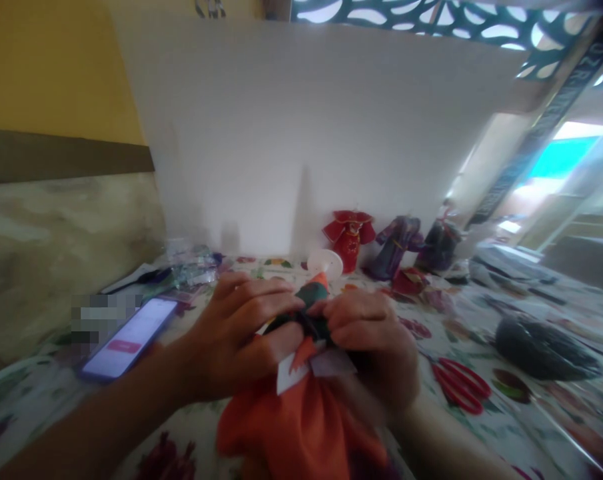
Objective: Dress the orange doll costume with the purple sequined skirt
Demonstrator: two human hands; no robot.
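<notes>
Both hands meet at the middle of the view around a small orange cloth garment [301,420] with a dark green upper part [312,292]. My left hand [256,327] is closed on the green part from the left. From the other side my right hand [374,340] pinches the same part, its fingertips near those of the left. White paper-like pieces [291,375] stick out just below the fingers. An orange tip [322,279] shows above the green, in front of a white disc [326,265]. The fingers hide what lies between them, and motion blurs the detail.
A lit phone [131,339] lies at left, beside clear plastic packets [191,267]. Red-handled scissors [461,385] and a dark plastic-wrapped bundle [546,347] lie at right. A small red garment [351,240] and a purple one [396,247] stand before the white board [281,133].
</notes>
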